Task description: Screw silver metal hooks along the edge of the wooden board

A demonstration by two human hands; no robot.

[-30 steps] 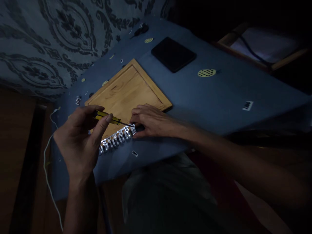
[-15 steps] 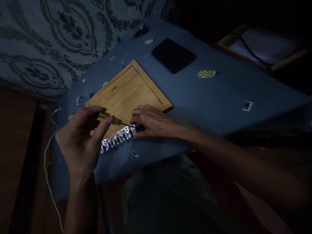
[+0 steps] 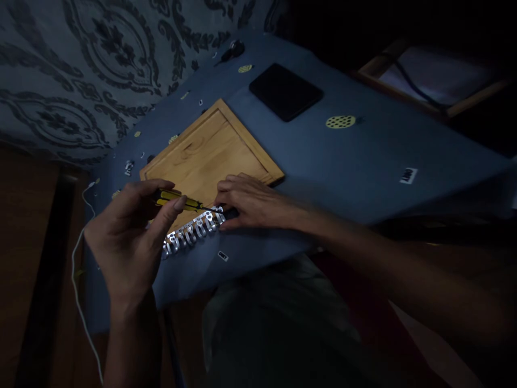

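Observation:
My left hand (image 3: 129,237) is closed round the yellow and black handle of a screwdriver (image 3: 177,199), with thumb and fingers pinching it. The thin shaft slants down to the right, its tip at the right end of a silver metal hook rail (image 3: 189,230). This rail lies along the near edge of a wooden board (image 3: 214,145), its row of curved hooks hanging towards me. My right hand (image 3: 254,202) grips the rail's right end at the board's edge, fingers above and thumb below. Something dark shows between thumb and fingers; its kind is unclear.
A dark flat tablet-like slab (image 3: 286,91) lies beyond the board on the blue patterned cloth (image 3: 355,167). Small metal pieces (image 3: 128,167) sit left of the board, and a dark object (image 3: 235,49) lies at the far edge. A white cable (image 3: 75,280) hangs on the left.
The view has shifted slightly. My left hand and the screwdriver handle have moved a little left and down, with the handle turned slightly. My right hand keeps its place at the rail's end.

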